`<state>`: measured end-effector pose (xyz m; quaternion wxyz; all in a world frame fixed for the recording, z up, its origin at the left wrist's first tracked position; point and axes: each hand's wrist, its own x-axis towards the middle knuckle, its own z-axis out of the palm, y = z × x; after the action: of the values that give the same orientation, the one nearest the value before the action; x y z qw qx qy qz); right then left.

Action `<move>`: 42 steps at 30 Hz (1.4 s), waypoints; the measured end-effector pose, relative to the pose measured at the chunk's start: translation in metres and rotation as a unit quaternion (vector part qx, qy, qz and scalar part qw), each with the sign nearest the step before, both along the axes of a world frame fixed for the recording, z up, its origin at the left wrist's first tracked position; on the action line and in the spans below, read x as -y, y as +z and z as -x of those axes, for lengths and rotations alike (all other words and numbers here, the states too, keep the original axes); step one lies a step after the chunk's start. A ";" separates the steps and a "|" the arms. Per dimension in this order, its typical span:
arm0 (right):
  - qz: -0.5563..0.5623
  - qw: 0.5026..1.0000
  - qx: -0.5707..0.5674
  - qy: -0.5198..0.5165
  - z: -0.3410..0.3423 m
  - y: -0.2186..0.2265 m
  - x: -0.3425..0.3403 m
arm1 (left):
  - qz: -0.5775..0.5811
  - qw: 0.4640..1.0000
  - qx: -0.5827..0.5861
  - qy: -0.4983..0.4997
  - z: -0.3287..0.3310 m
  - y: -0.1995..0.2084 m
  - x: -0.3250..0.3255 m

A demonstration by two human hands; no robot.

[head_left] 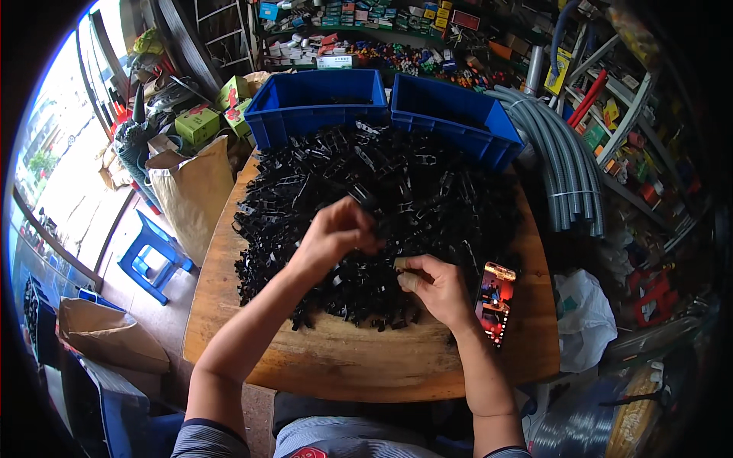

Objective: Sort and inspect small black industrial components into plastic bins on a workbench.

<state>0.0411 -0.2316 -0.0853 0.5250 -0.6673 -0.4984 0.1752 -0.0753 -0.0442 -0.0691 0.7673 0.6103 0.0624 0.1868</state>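
A wide heap of black plastic parts point(305, 183) covers much of the wooden table point(343, 359). Over its middle is my left hand point(340, 235), fingers curled and somewhat smeared by motion. A black plastic part point(365, 198) shows at the upper side of those fingers, and the hand seems closed on it. Lower and to the right, my right hand point(439, 288) pinches thumb and forefinger together near the heap's front edge. Whatever sits in that pinch is too small and dark to name. The two hands are a short way apart.
Two blue bins, one left point(321, 114) and one right point(450, 122), stand behind the heap. A lit phone point(495, 305) lies right of my right hand. Grey hose coils point(561, 168) and a white bag point(584, 320) are at the right; a blue stool point(153, 256) and paper sack point(195, 191) at the left.
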 end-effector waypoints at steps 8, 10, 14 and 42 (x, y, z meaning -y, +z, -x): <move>-0.104 0.994 -0.018 0.032 0.024 0.005 -0.007 | -0.072 0.995 -0.071 -0.005 0.032 -0.021 0.042; -0.101 0.988 -0.119 -0.009 0.027 0.007 -0.006 | -0.060 0.994 -0.090 -0.006 0.034 -0.013 0.045; -0.089 0.996 -0.029 -0.007 0.018 0.000 -0.004 | -0.106 0.985 -0.135 -0.005 0.040 -0.008 0.044; -0.103 0.990 -0.086 0.037 0.025 -0.004 -0.005 | -0.517 0.834 -0.138 0.134 0.038 -0.026 0.047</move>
<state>0.0164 -0.2266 -0.0897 0.6254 -0.5729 -0.4911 0.1990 -0.1131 -0.0909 -0.0952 0.2903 0.9232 0.1436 0.2067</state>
